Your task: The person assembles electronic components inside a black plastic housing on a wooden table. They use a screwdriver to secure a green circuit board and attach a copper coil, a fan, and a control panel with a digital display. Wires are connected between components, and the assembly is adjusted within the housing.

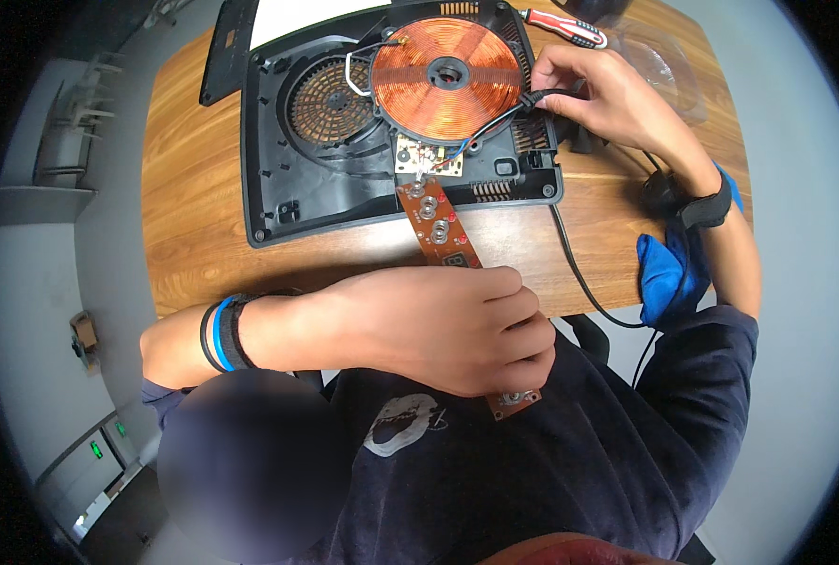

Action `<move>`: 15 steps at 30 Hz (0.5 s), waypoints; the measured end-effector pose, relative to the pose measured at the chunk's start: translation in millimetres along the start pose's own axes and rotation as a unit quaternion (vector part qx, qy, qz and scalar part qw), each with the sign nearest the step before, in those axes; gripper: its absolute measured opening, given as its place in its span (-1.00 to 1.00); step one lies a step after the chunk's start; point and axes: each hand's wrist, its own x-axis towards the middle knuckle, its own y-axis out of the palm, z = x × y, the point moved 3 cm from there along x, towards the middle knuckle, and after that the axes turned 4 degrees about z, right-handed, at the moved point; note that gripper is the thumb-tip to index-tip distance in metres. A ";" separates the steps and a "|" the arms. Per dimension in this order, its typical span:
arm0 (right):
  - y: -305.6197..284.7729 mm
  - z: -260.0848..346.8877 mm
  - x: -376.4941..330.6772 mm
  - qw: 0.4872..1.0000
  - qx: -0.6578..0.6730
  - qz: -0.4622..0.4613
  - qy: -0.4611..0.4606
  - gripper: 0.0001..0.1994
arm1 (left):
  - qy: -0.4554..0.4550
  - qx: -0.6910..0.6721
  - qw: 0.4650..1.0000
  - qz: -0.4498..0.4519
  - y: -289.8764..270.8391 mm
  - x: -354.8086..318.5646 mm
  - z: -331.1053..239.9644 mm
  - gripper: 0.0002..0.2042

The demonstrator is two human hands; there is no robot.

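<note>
An opened black induction cooker base (278, 202) lies on the wooden table (193, 188), with a copper coil (448, 75) in its middle and a round fan grille (330, 102) to the left. My left hand (457, 325) is closed around a long brown circuit board strip (438, 226) with round buttons; the strip's far end reaches the cooker's small board, its near end pokes out under my fist. My right hand (603, 94) rests at the coil's right edge, fingertips pinching a black wire connector (532, 97).
A red-handled screwdriver (565, 26) lies at the table's far edge beside a clear plastic bag (664, 61). A black power cord (579, 273) runs off the table's near edge. A blue cloth (669, 273) hangs by my right forearm. A black panel (226, 47) lies far left.
</note>
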 end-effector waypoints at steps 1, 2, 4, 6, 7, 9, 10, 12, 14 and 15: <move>0.9 -0.8 -0.1 1.000 0.001 0.001 0.000 -0.85 | -0.003 0.005 1.000 0.006 -0.4 -1.8 -2.4 -0.78; 2.2 -1.3 -0.6 1.000 0.010 -0.003 0.012 -0.85 | -0.008 0.011 1.000 0.012 -2.0 -3.7 -4.5 -0.78; 2.7 -1.9 -1.4 1.000 -0.002 -0.003 0.017 -0.85 | -0.022 0.064 0.998 0.019 -8.3 -9.5 -5.0 -0.79; 1.1 -4.9 -2.7 0.998 0.011 0.027 0.047 -0.83 | -0.056 0.091 0.994 0.030 -16.5 -17.6 -5.5 -0.79; 0.6 -5.1 -4.2 0.998 0.017 0.028 0.048 -0.83 | -0.084 0.093 0.991 0.036 -21.6 -22.5 -6.4 -0.78; 2.4 -3.8 -4.2 0.998 0.030 0.029 0.048 -0.83 | -0.140 0.094 0.985 0.046 -32.8 -34.2 -6.8 -0.79; 1.1 0.0 -4.3 0.996 0.008 0.041 0.073 -0.83 | -0.167 0.093 0.980 0.047 -38.6 -40.8 -6.6 -0.79; 4.3 -5.2 -5.3 0.996 0.027 0.029 0.085 -0.84 | -0.194 0.114 0.972 0.061 -47.3 -60.6 -0.3 -0.77; 6.5 -5.5 -5.5 0.994 0.019 0.016 0.104 -0.84 | -0.212 0.153 0.962 0.082 -53.6 -78.4 6.4 -0.75; 5.6 -7.1 -5.6 0.996 -0.010 0.016 0.091 -0.84 | -0.217 0.184 0.955 0.087 -56.1 -89.2 12.2 -0.71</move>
